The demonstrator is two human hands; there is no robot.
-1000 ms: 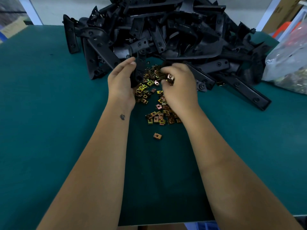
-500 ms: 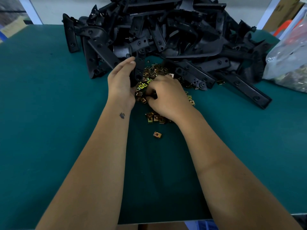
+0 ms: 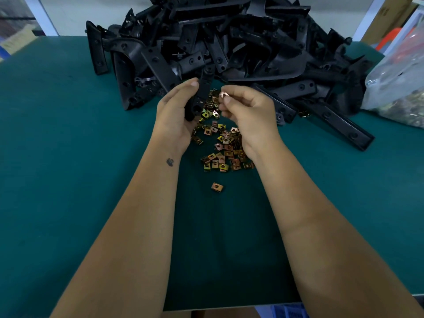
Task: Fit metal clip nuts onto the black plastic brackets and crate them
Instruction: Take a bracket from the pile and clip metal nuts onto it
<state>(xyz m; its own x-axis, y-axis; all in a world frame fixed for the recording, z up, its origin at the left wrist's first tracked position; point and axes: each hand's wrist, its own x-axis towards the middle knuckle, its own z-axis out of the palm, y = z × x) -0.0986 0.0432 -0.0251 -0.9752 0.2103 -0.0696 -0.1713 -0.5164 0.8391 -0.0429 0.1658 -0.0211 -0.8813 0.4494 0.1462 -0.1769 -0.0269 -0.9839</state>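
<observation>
Black bracket (image 3: 202, 95) upright, long axis away from viewer | left hand (image 3: 176, 115) grips it | right hand (image 3: 250, 111) pinches clip nut (image 3: 223, 94)

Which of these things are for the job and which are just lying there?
For the job:
- black bracket held in the left hand
- clip nut pinched by the right hand
- loose clip nuts
- bracket pile

Just lying about:
- plastic bag at the right
- cardboard box behind

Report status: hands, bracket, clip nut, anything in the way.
Left hand grips black bracket upright. Right hand pinches one clip nut beside it, not yet fitted. Loose clip nuts below; nothing between nut and bracket.
</observation>
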